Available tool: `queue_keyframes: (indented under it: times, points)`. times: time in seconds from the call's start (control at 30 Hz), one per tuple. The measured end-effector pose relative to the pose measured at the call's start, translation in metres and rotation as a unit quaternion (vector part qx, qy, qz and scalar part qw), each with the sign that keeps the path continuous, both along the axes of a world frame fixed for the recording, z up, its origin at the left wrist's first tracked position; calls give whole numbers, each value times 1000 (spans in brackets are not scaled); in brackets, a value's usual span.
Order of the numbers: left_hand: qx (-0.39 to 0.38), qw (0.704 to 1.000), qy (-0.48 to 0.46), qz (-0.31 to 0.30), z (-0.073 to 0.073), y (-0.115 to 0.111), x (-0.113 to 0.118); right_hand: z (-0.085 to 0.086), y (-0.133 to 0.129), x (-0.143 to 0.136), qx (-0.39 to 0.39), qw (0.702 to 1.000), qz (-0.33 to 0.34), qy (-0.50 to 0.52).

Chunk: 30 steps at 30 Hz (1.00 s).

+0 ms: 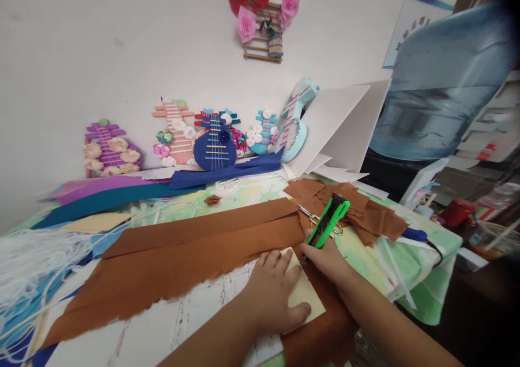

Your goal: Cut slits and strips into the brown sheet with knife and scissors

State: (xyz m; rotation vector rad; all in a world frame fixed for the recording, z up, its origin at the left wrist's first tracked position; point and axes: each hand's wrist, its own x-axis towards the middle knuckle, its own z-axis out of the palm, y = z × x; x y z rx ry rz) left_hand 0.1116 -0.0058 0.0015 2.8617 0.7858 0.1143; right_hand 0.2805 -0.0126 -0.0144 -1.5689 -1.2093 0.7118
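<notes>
My left hand (278, 296) lies flat, fingers spread, pressing a cream-coloured card (311, 296) down over brown fabric. My right hand (325, 256) is closed round a green-and-black utility knife (328, 221), its lower end close to the card's right edge; the blade cannot be made out. The brown fabric (174, 264) stretches left across a white board (158, 329) with reddish marks, and also shows right of the card. Gold-handled scissors (311, 214) lie just beyond my right hand, partly hidden by the knife.
Brown fabric scraps (365, 215) are heaped at the right on the green patterned tablecloth (434, 248). White cord (36, 259) lies tangled at the left. Decorated lute shapes, including a dark blue one (215, 145), lean against the wall. A water bottle (434, 96) stands at the right.
</notes>
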Motion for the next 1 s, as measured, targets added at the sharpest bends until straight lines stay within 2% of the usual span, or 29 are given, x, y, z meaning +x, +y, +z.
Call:
queue_keyframes:
  times: [0.23, 0.5, 0.9, 1.0]
  points:
    - [5, 1000, -8, -1, -5, 1, 0, -8, 3, 4, -24, 1000, 3, -14]
    - [9, 1000, -13, -7, -5, 2, 0, -1, 2, -4, -13, 998, 8, -62]
    - [12, 1000, -7, -1, -4, 2, 1, -6, 2, 3, -21, 999, -8, 43]
    - [10, 1000, -6, 0, -3, 1, 0, -5, 1, 3, -32, 999, 1, 29]
